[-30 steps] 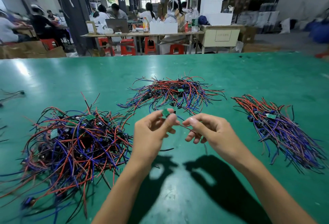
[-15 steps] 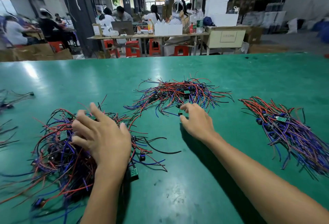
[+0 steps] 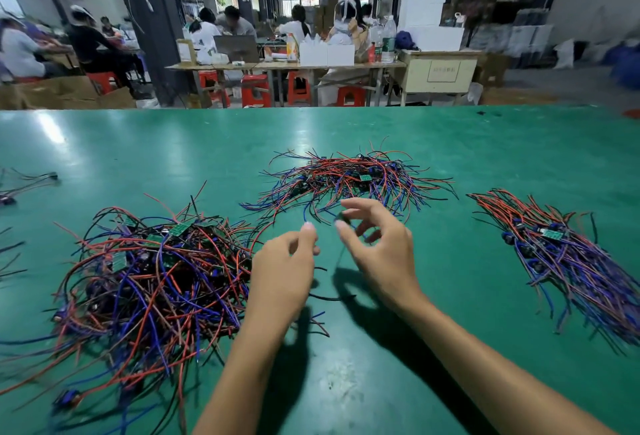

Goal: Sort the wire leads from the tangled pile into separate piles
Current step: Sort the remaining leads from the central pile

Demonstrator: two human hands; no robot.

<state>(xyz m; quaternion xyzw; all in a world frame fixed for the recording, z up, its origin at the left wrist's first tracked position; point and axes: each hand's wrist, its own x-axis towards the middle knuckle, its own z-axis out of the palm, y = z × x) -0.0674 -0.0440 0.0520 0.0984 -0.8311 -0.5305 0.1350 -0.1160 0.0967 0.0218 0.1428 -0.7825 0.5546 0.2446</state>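
Though blurred, apparently both hands' grip (image 3: 325, 227) on lead (image 3: 306, 213).

A big tangled pile (image 3: 149, 282) of red, blue and black wire leads lies left, a looser pile (image 3: 349, 182) behind the middle, a combed-straight pile (image 3: 568, 261) right, and one blurred lead (image 3: 343, 223), apparently, is raised between them.

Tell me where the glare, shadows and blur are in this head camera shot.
Head view: overhead light glares on the green table at far left; the left hand and right hand cast dark shadows toward the near edge; the right-hand pile smears at the frame edge; the wide lens bows the background pillars.
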